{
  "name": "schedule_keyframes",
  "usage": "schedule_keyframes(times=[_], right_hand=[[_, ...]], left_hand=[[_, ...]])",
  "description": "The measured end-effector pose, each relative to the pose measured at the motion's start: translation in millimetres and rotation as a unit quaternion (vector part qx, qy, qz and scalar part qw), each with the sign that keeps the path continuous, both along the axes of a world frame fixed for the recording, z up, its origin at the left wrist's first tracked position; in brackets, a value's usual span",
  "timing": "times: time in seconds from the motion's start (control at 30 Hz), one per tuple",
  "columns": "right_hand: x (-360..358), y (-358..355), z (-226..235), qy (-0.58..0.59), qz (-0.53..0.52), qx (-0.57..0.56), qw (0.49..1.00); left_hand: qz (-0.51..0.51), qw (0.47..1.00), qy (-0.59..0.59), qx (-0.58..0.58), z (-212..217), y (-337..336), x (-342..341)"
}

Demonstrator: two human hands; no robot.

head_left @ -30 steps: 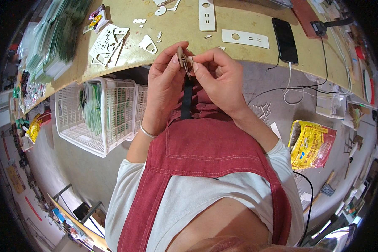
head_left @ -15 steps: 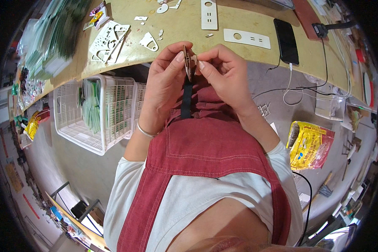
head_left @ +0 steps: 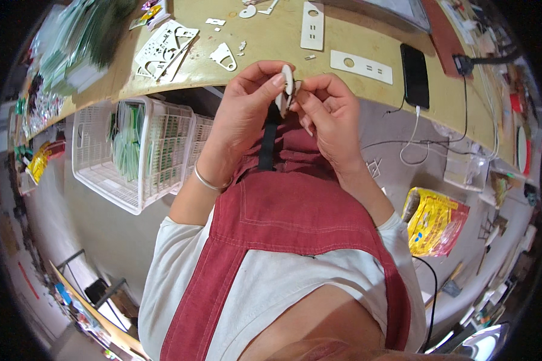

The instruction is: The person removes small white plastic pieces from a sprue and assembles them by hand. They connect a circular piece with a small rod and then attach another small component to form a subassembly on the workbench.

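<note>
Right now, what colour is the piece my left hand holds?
The piece looks mostly white, best in head view.

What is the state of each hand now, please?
Left hand: closed, holding a small white piece.
Right hand: closed at this piece's right side; what exactly it grips cannot be told.

held piece point(head_left: 288, 77): matt, smooth | phone point(head_left: 415, 75): glossy | crate point(head_left: 143, 157): plastic | apron point(head_left: 301, 207): matt cloth | bracelet point(head_left: 208, 184): shiny metal

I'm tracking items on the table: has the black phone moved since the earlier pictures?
No: the black phone lies unmoved on the table, right of the nearest slotted plate.
</note>
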State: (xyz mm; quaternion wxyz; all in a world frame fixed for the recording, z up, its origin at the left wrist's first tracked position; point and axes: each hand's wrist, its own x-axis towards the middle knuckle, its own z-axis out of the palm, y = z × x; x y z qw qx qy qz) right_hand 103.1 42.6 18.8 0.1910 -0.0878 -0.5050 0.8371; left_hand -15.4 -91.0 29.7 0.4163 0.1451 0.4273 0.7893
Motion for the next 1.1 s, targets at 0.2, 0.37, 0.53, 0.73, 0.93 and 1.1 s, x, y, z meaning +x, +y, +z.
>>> schedule_keyframes(times=[0.2,0.37,0.53,0.73,0.93,1.1], right_hand=[[-5,-4,4,-0.002,-0.085,0.063,0.994],[-9,-8,2,0.016,-0.158,0.217,0.963],[-13,-11,1,0.029,-0.192,0.307,0.932],[-13,-3,-3,0.039,-0.222,0.436,0.871],[-10,-6,1,0.028,-0.223,0.418,0.880],[-9,-4,2,0.042,-0.232,0.469,0.851]], left_hand=[[0.165,0.950,0.259,-0.058,-4,10,14],[0.205,0.847,0.487,-0.060,-2,5,17],[0.239,0.811,0.526,-0.093,-11,7,22],[0.252,0.761,0.583,-0.129,-6,8,22],[0.259,0.734,0.616,-0.122,1,10,15],[0.252,0.707,0.641,-0.161,10,7,21]])
